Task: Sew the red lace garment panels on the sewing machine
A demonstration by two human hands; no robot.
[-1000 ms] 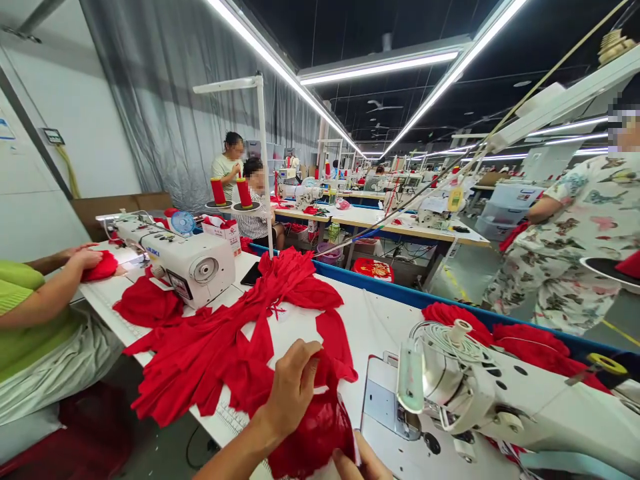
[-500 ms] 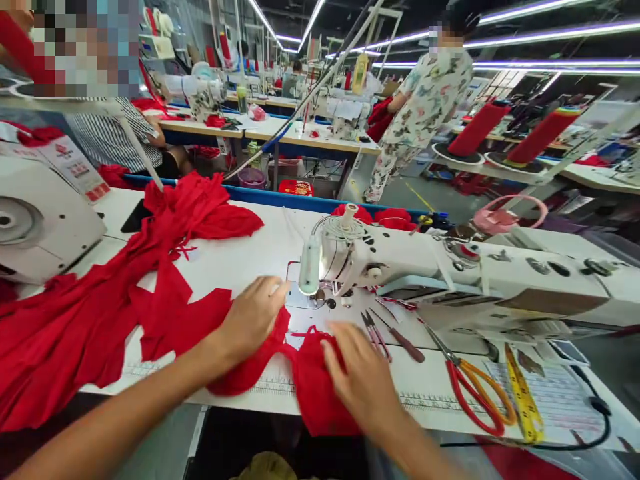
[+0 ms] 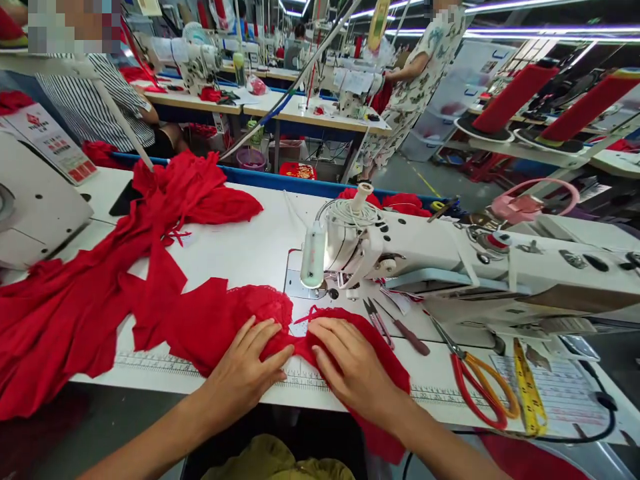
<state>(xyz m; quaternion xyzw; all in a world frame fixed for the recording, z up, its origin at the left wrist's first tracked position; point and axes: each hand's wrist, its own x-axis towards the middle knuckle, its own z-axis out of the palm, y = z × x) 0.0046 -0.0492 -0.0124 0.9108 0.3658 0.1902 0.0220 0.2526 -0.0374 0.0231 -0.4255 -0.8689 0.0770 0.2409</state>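
Note:
A red lace garment piece (image 3: 235, 317) lies on the white sewing table (image 3: 250, 250), just in front of the white sewing machine (image 3: 430, 260). My left hand (image 3: 245, 370) rests flat on its left half with the fingers spread. My right hand (image 3: 353, 370) presses flat on its right half, fingers stretched toward the machine's needle plate. The two hands lie side by side near the table's front edge. Part of the red piece hangs over that edge below my right wrist.
A big heap of red fabric (image 3: 100, 280) covers the table's left. Orange-handled scissors (image 3: 475, 387), thread snips (image 3: 377, 323), a dark-handled tool (image 3: 407, 333) and a yellow tape measure (image 3: 525, 387) lie right of my hands. Another sewing machine (image 3: 35, 200) stands at left; other people work behind.
The view swung from the left heap down to the machine. Both hands came back toward the front edge and now lie flat on the spread red lace piece.

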